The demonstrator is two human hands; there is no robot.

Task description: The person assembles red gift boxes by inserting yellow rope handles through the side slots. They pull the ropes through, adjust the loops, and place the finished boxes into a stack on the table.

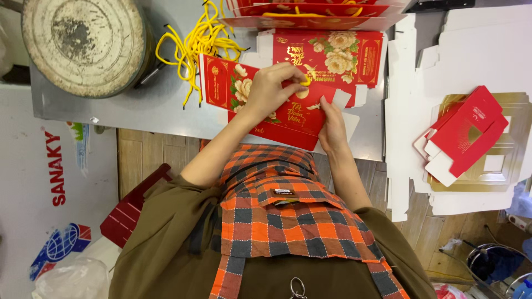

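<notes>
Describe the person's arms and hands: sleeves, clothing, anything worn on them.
Both forearms are bare, and the left hand and right hand wear no gloves; no rings, watch or bracelet show. Olive-brown sleeves end above the elbows. Over the top lies an orange, grey and dark checked apron with a small dark label at the chest.

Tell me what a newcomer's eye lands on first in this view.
First, the red flat box with gold flowers at the centre of the grey table, held by the left hand and steadied on its right edge by the right hand. Next, the tangle of yellow cords above left. Then the big round drum at the top left.
</notes>
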